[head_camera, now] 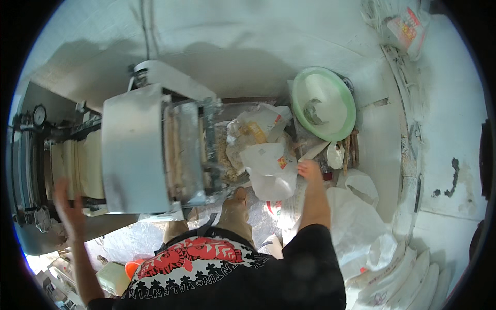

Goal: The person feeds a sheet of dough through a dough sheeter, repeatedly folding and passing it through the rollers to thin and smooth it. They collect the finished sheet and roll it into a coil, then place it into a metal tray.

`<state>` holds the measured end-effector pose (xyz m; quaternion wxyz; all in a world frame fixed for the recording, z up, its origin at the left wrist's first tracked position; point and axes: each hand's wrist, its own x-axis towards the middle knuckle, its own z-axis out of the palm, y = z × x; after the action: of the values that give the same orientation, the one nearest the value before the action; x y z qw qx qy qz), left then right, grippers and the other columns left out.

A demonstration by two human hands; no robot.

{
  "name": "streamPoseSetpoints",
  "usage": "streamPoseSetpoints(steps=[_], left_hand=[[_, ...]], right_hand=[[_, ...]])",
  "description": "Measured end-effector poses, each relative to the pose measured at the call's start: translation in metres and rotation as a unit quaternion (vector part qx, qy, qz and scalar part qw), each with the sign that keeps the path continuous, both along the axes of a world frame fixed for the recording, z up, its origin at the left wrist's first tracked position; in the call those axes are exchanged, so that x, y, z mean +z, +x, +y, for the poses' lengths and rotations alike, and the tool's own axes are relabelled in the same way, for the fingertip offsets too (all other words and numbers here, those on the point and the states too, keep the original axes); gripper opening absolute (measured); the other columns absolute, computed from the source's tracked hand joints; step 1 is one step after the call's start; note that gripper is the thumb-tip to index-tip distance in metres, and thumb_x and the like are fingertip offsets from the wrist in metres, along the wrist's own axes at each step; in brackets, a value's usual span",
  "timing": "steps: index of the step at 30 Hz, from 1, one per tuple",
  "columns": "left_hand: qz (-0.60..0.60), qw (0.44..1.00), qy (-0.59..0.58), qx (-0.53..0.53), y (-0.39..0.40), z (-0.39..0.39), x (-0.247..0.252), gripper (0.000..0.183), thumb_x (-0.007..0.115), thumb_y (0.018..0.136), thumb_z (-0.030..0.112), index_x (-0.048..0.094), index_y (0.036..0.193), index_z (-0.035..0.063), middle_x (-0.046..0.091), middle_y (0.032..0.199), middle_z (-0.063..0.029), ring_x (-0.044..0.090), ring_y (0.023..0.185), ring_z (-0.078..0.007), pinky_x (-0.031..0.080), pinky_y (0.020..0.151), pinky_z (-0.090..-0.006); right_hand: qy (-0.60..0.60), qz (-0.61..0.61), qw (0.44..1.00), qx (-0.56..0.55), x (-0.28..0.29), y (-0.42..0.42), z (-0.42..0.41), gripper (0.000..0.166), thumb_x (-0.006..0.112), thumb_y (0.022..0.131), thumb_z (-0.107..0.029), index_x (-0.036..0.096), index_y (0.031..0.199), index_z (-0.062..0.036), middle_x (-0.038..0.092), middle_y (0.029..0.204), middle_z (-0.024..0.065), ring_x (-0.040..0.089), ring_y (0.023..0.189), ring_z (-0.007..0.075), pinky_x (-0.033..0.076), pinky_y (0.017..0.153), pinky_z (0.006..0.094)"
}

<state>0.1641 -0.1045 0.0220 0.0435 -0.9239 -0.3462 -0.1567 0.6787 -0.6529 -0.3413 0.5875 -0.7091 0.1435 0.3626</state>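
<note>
My left hand (69, 207), blurred, is raised with its fingers apart beside a folded cream dough sheet (89, 164) on the machine at left; whether it touches the dough I cannot tell. My right hand (309, 169) is at the right edge of a translucent white plastic bag (273, 186), its fingers bent; a grip on the bag's edge is not clear. Behind that bag lies another printed plastic bag (248, 124). A dough-rolling machine with a grey metal cover (133, 155) stands between my hands. Crumbly beige material (226, 155) shows beside its rollers.
A green-rimmed basin (352, 112) holding white powder and a metal scoop (312, 111) stands at the back right. Wooden sticks (347, 155) lie below it. Large white sacks (403, 279) lean at the lower right. An orange bucket (135, 267) and a pale green container (113, 277) are at the lower left.
</note>
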Motion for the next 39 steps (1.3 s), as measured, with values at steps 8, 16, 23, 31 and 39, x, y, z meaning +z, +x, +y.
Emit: streamPoseSetpoints(steps=[8,16,23,31,39], left_hand=[[0.035,0.994,-0.081,-0.068,0.135,-0.127,-0.054,0.058,0.034,0.088,0.04,0.035,0.129,-0.0017,0.031,0.135,-0.0223,0.03,0.125,-0.0365,0.022,0.103,-0.0438],[0.035,0.994,-0.073,-0.069,0.145,-0.128,-0.057,0.057,0.035,0.086,0.035,0.037,0.128,-0.0029,0.033,0.134,-0.0231,0.032,0.123,-0.0371,0.023,0.102,-0.0429],[-0.01,0.993,-0.079,-0.084,0.134,-0.125,-0.051,0.051,0.045,0.078,0.021,0.042,0.122,-0.0044,0.035,0.13,-0.025,0.034,0.12,-0.0394,0.026,0.1,-0.0444],[-0.31,0.876,-0.327,-0.174,0.08,-0.12,-0.095,0.059,0.059,0.081,0.023,0.034,0.129,-0.0006,0.039,0.125,-0.021,0.042,0.114,-0.0315,0.036,0.094,-0.04],[-0.296,0.82,-0.428,-0.239,-0.079,-0.122,-0.054,0.025,0.059,0.081,0.009,0.057,0.105,0.0025,0.056,0.107,-0.0133,0.053,0.103,-0.0279,0.042,0.089,-0.0347]], right_hand=[[0.082,0.103,0.953,-0.272,-0.107,0.058,0.071,0.015,0.057,0.079,-0.026,0.05,0.081,-0.0126,0.051,0.078,0.0008,0.048,0.073,0.0168,0.034,0.065,0.0332],[0.141,0.077,0.879,-0.449,-0.069,0.086,0.054,0.018,0.053,0.083,-0.024,0.045,0.073,-0.0109,0.046,0.067,0.0022,0.045,0.054,0.0155,0.038,0.05,0.0323],[0.054,-0.077,0.877,-0.471,0.021,-0.047,0.062,0.018,0.051,0.085,-0.025,0.043,0.08,-0.0089,0.039,0.053,0.0006,0.037,0.041,0.0103,0.029,0.035,0.0237],[0.22,-0.247,0.91,-0.249,0.212,-0.226,0.148,0.011,0.054,0.082,-0.016,0.048,0.084,-0.0082,0.04,0.049,-0.0017,0.039,0.04,0.009,0.034,0.035,0.0238],[0.526,-0.36,0.764,0.103,0.437,-0.34,0.321,0.038,0.051,0.081,-0.013,0.037,0.115,-0.0041,0.049,0.072,0.0067,0.047,0.063,0.0172,0.041,0.06,0.0316]])
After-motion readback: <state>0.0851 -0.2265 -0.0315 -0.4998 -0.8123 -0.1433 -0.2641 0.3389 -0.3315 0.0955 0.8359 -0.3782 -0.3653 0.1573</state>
